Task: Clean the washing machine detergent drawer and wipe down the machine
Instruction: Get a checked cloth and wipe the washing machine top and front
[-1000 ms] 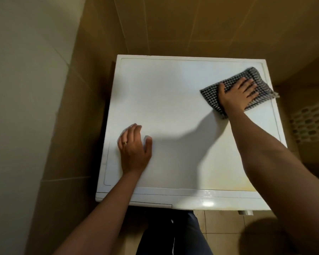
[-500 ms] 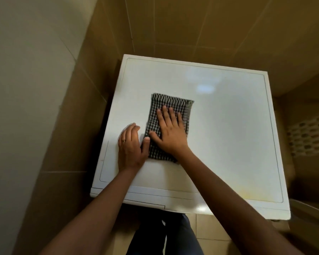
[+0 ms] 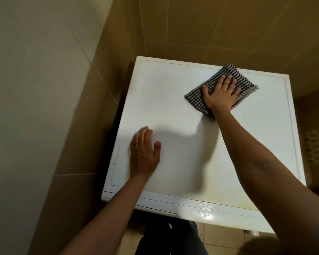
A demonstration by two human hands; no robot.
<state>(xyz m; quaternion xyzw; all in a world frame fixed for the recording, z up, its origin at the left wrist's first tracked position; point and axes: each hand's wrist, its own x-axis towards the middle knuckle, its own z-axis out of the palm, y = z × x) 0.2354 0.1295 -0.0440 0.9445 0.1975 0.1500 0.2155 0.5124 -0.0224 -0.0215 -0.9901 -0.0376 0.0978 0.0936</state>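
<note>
Presently, at the far left stands a plain pale wall (image 3: 26,89), meeting tan wall tiles (image 3: 191,30) that run behind the washing machine (image 3: 173,107). The machine is viewed from above; its white top surface fills the centre of the view. The left hand (image 3: 144,155) lies palm down on the near-left part of this surface, close to the left edge. Its fingers (image 3: 145,133) are straight, held together and released, grasping nothing; a ring (image 3: 136,144) is worn on one of them. Below the left forearm, a narrow rectangular outline (image 3: 155,211) sits flush in the front edge; whether this is the detergent drawer cannot be confirmed. Dark trousers (image 3: 166,236) and the floor tiles (image 3: 219,234) show beneath the front edge. Further right, a black-and-white checked cloth (image 3: 228,70) lies flat on the far-right part of the surface, one corner reaching the rear edge. The right hand (image 3: 221,94) presses down on the cloth, palm flat, fingers (image 3: 228,81) extended and slightly spread, not curled round the fabric. The arm's shadow falls across the middle of the surface. A faint yellowish stain (image 3: 238,199) marks the near-right corner area. At the far right, beside the machine, part of a perforated basket (image 3: 317,144) is visible.
</note>
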